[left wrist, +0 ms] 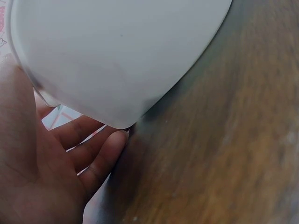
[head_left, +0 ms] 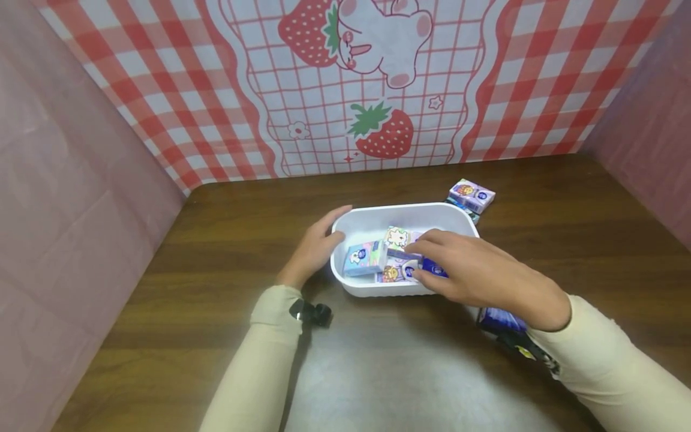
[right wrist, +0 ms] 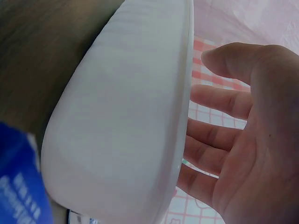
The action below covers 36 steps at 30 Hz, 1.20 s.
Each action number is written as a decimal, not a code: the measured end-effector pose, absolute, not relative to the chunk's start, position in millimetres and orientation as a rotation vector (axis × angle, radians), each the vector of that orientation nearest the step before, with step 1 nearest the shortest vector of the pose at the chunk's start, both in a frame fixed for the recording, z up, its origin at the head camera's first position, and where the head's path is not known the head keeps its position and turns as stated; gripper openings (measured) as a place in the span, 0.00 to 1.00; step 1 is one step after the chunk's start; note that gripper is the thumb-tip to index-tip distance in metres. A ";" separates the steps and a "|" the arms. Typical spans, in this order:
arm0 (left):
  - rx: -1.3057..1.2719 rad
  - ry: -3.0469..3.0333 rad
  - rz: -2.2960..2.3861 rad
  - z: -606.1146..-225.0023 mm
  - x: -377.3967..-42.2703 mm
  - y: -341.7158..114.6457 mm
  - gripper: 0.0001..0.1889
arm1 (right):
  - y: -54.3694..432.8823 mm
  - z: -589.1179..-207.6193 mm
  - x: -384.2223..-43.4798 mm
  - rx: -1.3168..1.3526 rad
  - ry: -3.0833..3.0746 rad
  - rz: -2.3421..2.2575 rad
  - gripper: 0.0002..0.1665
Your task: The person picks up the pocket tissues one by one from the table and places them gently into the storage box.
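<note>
A white plastic bin point(head_left: 372, 290) holds several small printed packets that look like pocket tissue packs. A light blue packet point(head_left: 358, 258) lies tilted at its left end, against purple and white packets point(head_left: 397, 237). My left hand point(head_left: 315, 243) grips the bin's left end, thumb over the rim and fingers along the outer wall. Over the right half, my right hand point(head_left: 475, 270) reaches in from above. Its fingertips are at the packets; in the right wrist view the thumb point(right wrist: 226, 60) and fingers are spread, with the tips partly behind the bin's wall.
Behind the bin's back right corner, a purple packet point(head_left: 472, 193) rests on a darker one point(head_left: 468, 211). A blue packet point(head_left: 503, 319) lies under my right wrist. The brown wooden table point(head_left: 243, 222) meets a strawberry-print cloth point(head_left: 378, 108) at its back edge.
</note>
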<state>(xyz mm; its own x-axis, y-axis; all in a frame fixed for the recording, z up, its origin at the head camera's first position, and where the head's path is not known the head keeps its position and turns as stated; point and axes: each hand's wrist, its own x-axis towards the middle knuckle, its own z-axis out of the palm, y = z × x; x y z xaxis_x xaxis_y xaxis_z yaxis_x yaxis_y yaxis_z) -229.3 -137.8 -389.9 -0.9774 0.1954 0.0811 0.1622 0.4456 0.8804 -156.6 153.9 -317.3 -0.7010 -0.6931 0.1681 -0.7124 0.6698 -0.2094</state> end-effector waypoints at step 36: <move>0.348 2.640 1.604 -391.5 -231.4 -140.3 0.28 | 184.5 -304.8 -152.0 1.006 -2.921 0.337 0.26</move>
<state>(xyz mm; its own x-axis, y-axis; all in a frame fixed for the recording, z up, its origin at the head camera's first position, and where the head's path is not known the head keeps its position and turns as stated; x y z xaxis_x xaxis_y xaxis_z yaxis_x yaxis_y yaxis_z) -231.4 -140.3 -391.5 -0.9745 0.2068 0.0874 0.1729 0.4426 0.8799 -152.0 184.5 -304.8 -0.7900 -0.6045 0.1024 -0.6119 0.7670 -0.1929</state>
